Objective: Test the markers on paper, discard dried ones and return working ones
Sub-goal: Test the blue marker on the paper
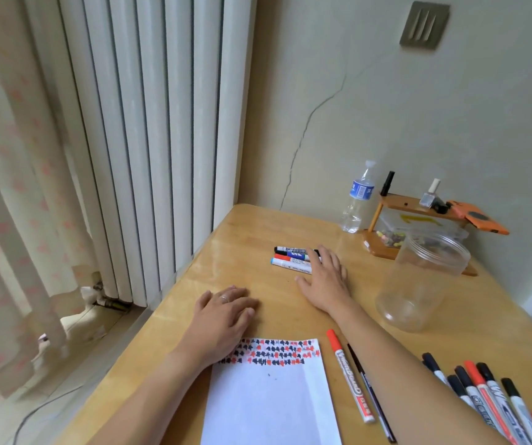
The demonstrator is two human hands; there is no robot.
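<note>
Wooden and pale, the surface [258,226] carries your left hand [224,316], which lies flat with fingers relaxed, holding nothing, its heel over the top corner of the white sheet of paper [268,399] marked with rows of red and black test strokes. Your right hand [324,281] reaches further back, fingers straight and resting on the small pile of capped whiteboard markers [290,257]. Right of the paper lie a red-capped marker [349,375] and a thin black pen [372,396], then the clear plastic jar [420,281] tipped on its side, and a cluster of black- and red-capped markers [489,396] at your right forearm.
</note>
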